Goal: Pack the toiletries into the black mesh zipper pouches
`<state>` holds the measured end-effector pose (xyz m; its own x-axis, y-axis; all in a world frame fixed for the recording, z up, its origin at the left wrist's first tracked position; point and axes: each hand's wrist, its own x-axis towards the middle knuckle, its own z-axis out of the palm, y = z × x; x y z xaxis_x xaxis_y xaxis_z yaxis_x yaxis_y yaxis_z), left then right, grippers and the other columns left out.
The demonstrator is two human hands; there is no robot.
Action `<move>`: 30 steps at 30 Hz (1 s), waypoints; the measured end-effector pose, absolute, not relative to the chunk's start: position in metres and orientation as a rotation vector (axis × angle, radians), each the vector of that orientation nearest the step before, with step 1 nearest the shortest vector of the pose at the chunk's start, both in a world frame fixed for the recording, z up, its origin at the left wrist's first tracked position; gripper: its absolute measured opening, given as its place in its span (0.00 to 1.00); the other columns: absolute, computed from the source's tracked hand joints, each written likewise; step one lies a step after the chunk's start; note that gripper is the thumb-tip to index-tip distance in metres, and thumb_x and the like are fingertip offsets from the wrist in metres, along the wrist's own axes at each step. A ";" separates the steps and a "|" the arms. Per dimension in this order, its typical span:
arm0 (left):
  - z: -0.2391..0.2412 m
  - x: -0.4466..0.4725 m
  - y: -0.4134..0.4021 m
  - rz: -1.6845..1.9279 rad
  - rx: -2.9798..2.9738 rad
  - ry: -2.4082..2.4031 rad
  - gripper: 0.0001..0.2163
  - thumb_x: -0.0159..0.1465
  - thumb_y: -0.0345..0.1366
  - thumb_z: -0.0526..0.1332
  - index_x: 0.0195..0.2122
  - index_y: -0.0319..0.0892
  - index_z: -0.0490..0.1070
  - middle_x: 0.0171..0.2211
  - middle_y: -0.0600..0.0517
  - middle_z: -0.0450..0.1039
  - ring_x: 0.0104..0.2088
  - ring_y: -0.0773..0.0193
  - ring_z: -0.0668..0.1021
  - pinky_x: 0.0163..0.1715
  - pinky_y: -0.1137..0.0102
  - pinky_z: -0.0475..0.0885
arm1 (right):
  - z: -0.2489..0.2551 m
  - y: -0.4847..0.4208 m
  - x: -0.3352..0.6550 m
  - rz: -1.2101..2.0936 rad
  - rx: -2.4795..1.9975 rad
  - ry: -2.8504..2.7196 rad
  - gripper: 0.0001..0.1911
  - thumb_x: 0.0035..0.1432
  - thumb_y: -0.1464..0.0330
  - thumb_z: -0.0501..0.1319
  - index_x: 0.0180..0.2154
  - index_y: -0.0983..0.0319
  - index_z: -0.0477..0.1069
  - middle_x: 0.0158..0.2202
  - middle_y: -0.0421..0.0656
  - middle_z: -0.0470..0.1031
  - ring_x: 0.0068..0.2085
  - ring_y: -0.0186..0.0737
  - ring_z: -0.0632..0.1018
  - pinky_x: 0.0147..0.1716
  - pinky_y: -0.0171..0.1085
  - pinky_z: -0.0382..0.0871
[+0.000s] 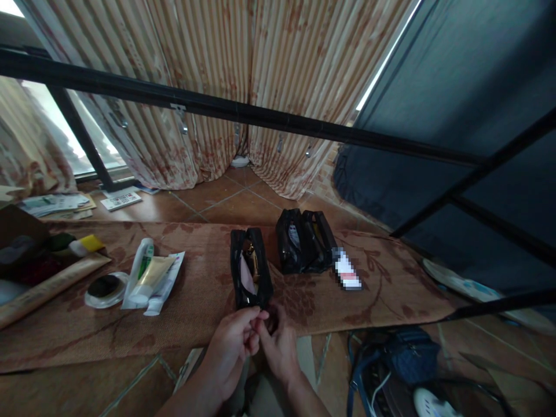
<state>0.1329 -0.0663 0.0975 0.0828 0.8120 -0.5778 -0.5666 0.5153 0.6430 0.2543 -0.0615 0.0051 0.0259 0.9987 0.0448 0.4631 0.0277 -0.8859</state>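
An unzipped black pouch (267,278) lies lengthwise on the patterned cloth in front of me, with a pale pink item (246,277) and a gold-coloured item (251,255) inside. At its near end, my left hand (232,347) is closed, thumb against curled fingers. My right hand (280,347) meets it there, its fingers also closed. Whatever small thing is between the fingertips is hidden. Two more black pouches, a left one (284,249) and a right one (326,234), stand side by side farther right, both with open tops and items inside.
Tubes (152,278) and a round clear container (106,289) lie on the left, beside a box (21,229) of mixed items. A blurred white item (347,271) sits right of the pouches. A dark rail (217,107) crosses beyond; a blue bag (412,353) rests below right.
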 end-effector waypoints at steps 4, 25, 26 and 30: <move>0.097 0.134 -0.066 1.063 0.300 1.061 0.11 0.53 0.41 0.64 0.27 0.37 0.76 0.23 0.53 0.66 0.19 0.74 0.63 0.19 0.77 0.59 | 0.008 -0.059 0.246 0.920 -1.483 -1.518 0.25 0.52 0.61 0.60 0.51 0.64 0.63 0.34 0.41 0.76 0.31 0.35 0.76 0.29 0.31 0.67; 0.120 0.144 -0.052 1.035 -0.064 1.002 0.06 0.59 0.31 0.61 0.30 0.31 0.74 0.20 0.54 0.67 0.15 0.78 0.62 0.15 0.80 0.56 | -0.014 -0.046 0.247 0.710 -1.601 -1.702 0.12 0.58 0.65 0.52 0.30 0.62 0.71 0.22 0.40 0.71 0.24 0.34 0.71 0.24 0.31 0.57; 0.123 0.144 -0.049 1.042 -0.079 0.988 0.06 0.60 0.30 0.60 0.30 0.31 0.73 0.20 0.54 0.67 0.14 0.79 0.63 0.14 0.81 0.56 | -0.014 -0.046 0.247 0.724 -1.588 -1.696 0.12 0.58 0.65 0.52 0.30 0.62 0.71 0.23 0.40 0.72 0.25 0.34 0.72 0.25 0.31 0.58; 0.133 0.144 -0.039 1.050 -0.139 0.953 0.07 0.62 0.29 0.57 0.31 0.31 0.72 0.19 0.55 0.66 0.13 0.79 0.63 0.12 0.81 0.55 | -0.017 -0.045 0.249 0.734 -1.558 -1.682 0.12 0.59 0.64 0.53 0.32 0.62 0.71 0.25 0.41 0.73 0.27 0.34 0.73 0.27 0.31 0.61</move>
